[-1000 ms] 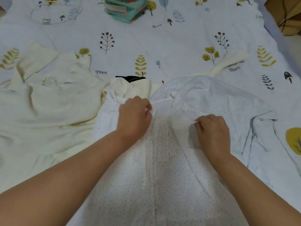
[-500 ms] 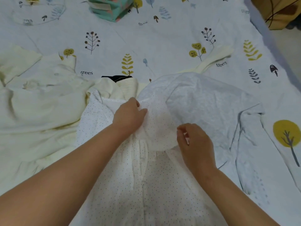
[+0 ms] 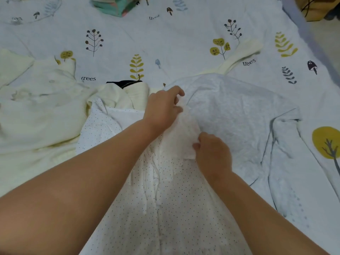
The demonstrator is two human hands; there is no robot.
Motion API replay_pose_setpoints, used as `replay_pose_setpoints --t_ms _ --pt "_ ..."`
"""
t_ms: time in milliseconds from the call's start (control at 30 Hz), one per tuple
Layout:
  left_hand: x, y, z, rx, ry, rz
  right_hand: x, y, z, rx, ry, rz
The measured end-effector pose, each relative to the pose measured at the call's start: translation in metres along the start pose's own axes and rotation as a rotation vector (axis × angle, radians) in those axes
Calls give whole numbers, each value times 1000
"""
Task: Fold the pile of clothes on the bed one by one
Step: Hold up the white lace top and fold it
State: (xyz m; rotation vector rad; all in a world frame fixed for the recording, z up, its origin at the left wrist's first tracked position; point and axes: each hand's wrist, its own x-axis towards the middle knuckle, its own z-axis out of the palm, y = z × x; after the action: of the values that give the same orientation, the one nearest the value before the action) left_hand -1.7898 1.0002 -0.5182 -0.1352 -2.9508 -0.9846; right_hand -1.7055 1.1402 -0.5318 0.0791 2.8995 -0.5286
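A white garment with small black dots (image 3: 161, 208) lies flat on the bed in front of me. Its right sleeve is folded inward into a white bundle near the collar. My left hand (image 3: 162, 107) grips the top of that bundle with curled fingers. My right hand (image 3: 211, 151) pinches the bundle's lower edge. A pale grey garment (image 3: 239, 115) lies spread to the right, partly under the dotted one. A cream garment (image 3: 36, 111) lies crumpled at the left.
The bedsheet (image 3: 174, 43) is pale blue with tree and leaf prints. A folded teal stack (image 3: 114, 4) sits at the far edge. A cream sleeve (image 3: 244, 50) pokes out behind the grey garment. A small black item (image 3: 125, 83) shows behind the collar. The bed edge runs at the far right.
The right sleeve of the dotted garment has been folded inward toward the middle. My left hand moved up and right, my right hand moved down and left onto the bundle.
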Motion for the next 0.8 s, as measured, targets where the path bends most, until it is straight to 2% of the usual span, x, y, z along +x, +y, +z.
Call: replay_pose_setpoints --t_ms 67,100,200,333,400,467,500,533,600,633,700,800 --pt "4 5 3 -123 25 -48 3 11 -7 19 87 57" --pt "5 5 6 -95 13 -66 4 15 -9 13 82 75" --pt "3 -3 4 229 6 -157 2 18 -6 -45 0 57" --pt "-24 -39 -47 378 352 -227 14 4 -11 84 235 -102" --pt "-42 -62 -76 461 439 -415 31 -2 -14 166 184 -62" --pt "-56 -79 -95 498 281 -650 46 -9 -11 210 10 -13" --pt "-61 -87 -100 477 165 -701 51 -12 -9 187 -58 -28" --pt "-64 -93 -101 431 75 -687 56 -13 -7 144 -85 -57" --pt "-66 -101 -102 356 37 -548 66 -13 -6 98 1 -101" --pt "-65 -106 -102 347 94 -504 70 -12 -7 105 82 -109" --pt "-60 -114 -104 312 293 -544 78 -9 -11 150 204 -93" --pt "-56 -121 -103 213 473 -665 83 -11 -11 157 231 -42"
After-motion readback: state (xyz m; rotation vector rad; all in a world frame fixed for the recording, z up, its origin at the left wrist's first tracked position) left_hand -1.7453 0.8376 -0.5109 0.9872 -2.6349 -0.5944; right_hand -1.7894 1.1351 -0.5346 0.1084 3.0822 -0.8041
